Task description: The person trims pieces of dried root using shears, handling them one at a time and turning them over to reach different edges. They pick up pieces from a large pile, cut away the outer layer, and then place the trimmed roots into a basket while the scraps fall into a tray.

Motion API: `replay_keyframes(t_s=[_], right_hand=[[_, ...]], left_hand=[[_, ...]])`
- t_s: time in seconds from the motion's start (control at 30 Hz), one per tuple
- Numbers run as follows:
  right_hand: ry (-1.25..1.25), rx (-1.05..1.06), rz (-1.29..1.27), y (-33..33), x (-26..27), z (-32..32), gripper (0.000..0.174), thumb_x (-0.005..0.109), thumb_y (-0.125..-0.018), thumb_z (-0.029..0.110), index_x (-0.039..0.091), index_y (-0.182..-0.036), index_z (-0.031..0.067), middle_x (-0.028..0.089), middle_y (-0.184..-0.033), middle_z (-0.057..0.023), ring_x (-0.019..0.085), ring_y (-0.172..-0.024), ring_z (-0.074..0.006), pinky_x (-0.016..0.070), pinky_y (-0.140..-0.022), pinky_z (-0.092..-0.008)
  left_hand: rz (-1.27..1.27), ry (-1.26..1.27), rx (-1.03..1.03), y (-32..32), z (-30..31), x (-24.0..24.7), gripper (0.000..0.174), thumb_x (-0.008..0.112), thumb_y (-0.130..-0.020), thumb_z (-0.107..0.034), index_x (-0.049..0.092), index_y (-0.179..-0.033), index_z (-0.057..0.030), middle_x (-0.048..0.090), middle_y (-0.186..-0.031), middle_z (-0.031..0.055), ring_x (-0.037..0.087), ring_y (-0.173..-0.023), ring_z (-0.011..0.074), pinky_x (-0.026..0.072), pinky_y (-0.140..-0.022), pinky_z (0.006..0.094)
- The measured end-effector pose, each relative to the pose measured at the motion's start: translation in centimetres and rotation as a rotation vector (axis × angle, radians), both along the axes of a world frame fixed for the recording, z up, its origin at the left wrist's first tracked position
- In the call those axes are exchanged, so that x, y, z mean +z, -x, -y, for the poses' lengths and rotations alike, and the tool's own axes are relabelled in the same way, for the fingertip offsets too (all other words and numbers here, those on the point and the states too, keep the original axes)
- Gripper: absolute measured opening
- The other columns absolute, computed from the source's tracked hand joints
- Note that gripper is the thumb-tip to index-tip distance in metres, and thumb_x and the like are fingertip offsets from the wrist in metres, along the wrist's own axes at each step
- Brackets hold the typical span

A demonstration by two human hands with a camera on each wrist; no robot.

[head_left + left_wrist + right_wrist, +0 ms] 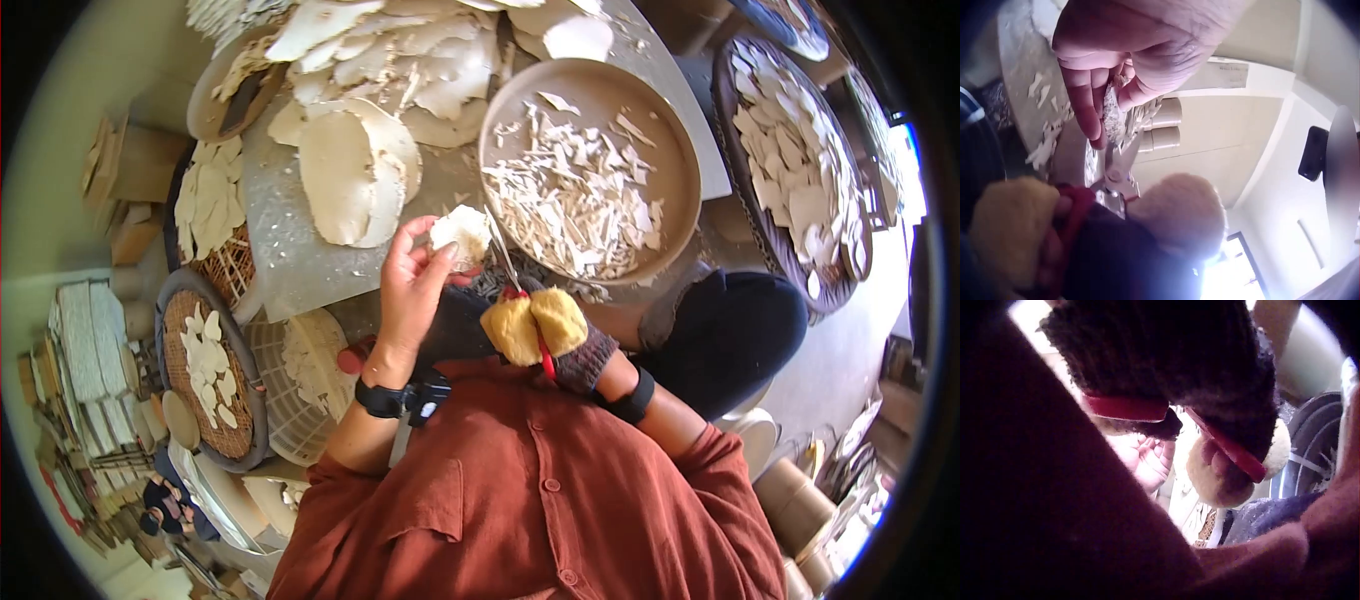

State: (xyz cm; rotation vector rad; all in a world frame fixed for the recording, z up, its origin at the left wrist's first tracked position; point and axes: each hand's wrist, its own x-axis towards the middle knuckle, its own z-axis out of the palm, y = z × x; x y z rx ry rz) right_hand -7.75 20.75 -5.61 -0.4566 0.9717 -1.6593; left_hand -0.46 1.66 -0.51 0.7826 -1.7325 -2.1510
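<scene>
Head view: we are looking down at a person in a rust shirt who is working at a bench (285, 255) crowded with pale, dried, flat pieces.
Left hand: we are seeing the left hand (410, 290) raised, with thumb and fingers curling in to pinch a small pale piece (460, 235) just above the near edge of the bench.
Right hand: the right hand (540, 335), wearing a dark glove (585, 360) with yellow padded tips, is closing round the red handles of the scissors (504, 262).
Blades: they are pointing up at the lower edge of the pale piece; we cannot tell whether they are biting into it.
Left wrist view: we are seeing the fingertips sitting very close to the metal.
Round tray: the round tray (600, 95) is lying just beyond the scissors and is holding a heap of cut strips (575, 205).
Supply: a pile of pale sheets (360, 175) is lying on the bench, beside the round tray.
Surroundings: woven baskets (215, 375) of smaller pieces are standing to the left.
Risk to fingers: we are judging a nick likely, since the pinch leaves little room beside the blades.
Risk to the cut: the piece looks brittle, so a twist could be cracking it, or strips could be falling short of the tray.
</scene>
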Motion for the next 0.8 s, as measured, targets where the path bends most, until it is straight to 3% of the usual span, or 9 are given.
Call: replay_keyframes(t_s=[0.1, 0.2, 0.33, 0.6, 0.7, 0.77, 0.8], right_hand=[[-0.064, -0.018, -0.303, 0.1, -0.5, -0.4, 0.019, 0.058, -0.085, 0.014, 0.058, -0.100, 0.0028, 0.063, -0.100, -0.0108, 0.061, -0.093, -0.0226, 0.0491, -0.082, -0.0340], [-0.009, -0.016, -1.167, 1.0, -1.1, -0.6, 0.016, 0.059, -0.081, 0.006, 0.061, -0.097, 0.0042, 0.065, -0.096, -0.0128, 0.062, -0.087, -0.0257, 0.0489, -0.076, -0.0338], [-0.025, -0.043, -1.238, 1.0, 0.2, -0.2, 0.015, 0.062, -0.079, 0.007, 0.062, -0.094, 0.0040, 0.065, -0.093, -0.0125, 0.062, -0.087, -0.0263, 0.0495, -0.074, -0.0345], [-0.118, -0.023, -0.707, -0.1, -0.6, -0.4, 0.015, 0.059, -0.080, 0.007, 0.062, -0.094, 0.0022, 0.065, -0.089, -0.0124, 0.063, -0.082, -0.0270, 0.0491, -0.072, -0.0325], [-0.008, -0.160, -0.524, -0.6, -1.4, 0.3, 0.015, 0.057, -0.082, 0.009, 0.062, -0.095, 0.0020, 0.065, -0.089, -0.0120, 0.063, -0.082, -0.0259, 0.0492, -0.073, -0.0325], [-0.027, -0.147, -0.970, 0.1, -0.9, 0.2, 0.015, 0.057, -0.085, 0.012, 0.062, -0.094, 0.0021, 0.065, -0.090, -0.0117, 0.063, -0.084, -0.0252, 0.0493, -0.075, -0.0328], [-0.050, -0.084, -0.884, 0.2, -1.3, 0.2, 0.015, 0.057, -0.085, 0.013, 0.062, -0.095, 0.0022, 0.065, -0.092, -0.0117, 0.063, -0.085, -0.0244, 0.0493, -0.076, -0.0325]], left_hand=[[0.014, -0.090, -0.009, 0.8, -2.1, 0.2, 0.040, 0.054, -0.088, -0.007, 0.039, -0.125, -0.0026, 0.063, -0.099, 0.0142, 0.064, -0.081, 0.0215, 0.0535, -0.067, 0.0285], [-0.052, -0.084, 0.094, 1.0, -2.9, -0.8, 0.043, 0.054, -0.088, -0.007, 0.040, -0.128, -0.0031, 0.062, -0.100, 0.0128, 0.063, -0.085, 0.0196, 0.0541, -0.068, 0.0294], [-0.031, -0.126, 0.171, 1.1, -2.7, -1.1, 0.041, 0.053, -0.088, -0.005, 0.042, -0.127, -0.0015, 0.062, -0.101, 0.0129, 0.063, -0.084, 0.0192, 0.0552, -0.068, 0.0296], [0.077, -0.228, 0.118, 0.6, -0.7, -1.2, 0.038, 0.056, -0.087, -0.007, 0.046, -0.123, -0.0019, 0.062, -0.100, 0.0128, 0.066, -0.079, 0.0231, 0.0555, -0.064, 0.0281], [0.116, -0.147, 0.018, 0.5, -0.4, -0.4, 0.036, 0.057, -0.086, -0.006, 0.046, -0.120, 0.0005, 0.064, -0.095, 0.0119, 0.065, -0.076, 0.0203, 0.0545, -0.063, 0.0268], [0.140, -0.140, -0.089, 0.5, -0.5, -0.3, 0.037, 0.058, -0.085, -0.007, 0.045, -0.119, 0.0000, 0.064, -0.093, 0.0115, 0.064, -0.077, 0.0181, 0.0536, -0.063, 0.0257], [0.154, -0.136, -0.144, 0.4, -0.5, -0.3, 0.037, 0.059, -0.085, -0.007, 0.045, -0.119, -0.0002, 0.064, -0.093, 0.0113, 0.064, -0.077, 0.0170, 0.0531, -0.062, 0.0251]])
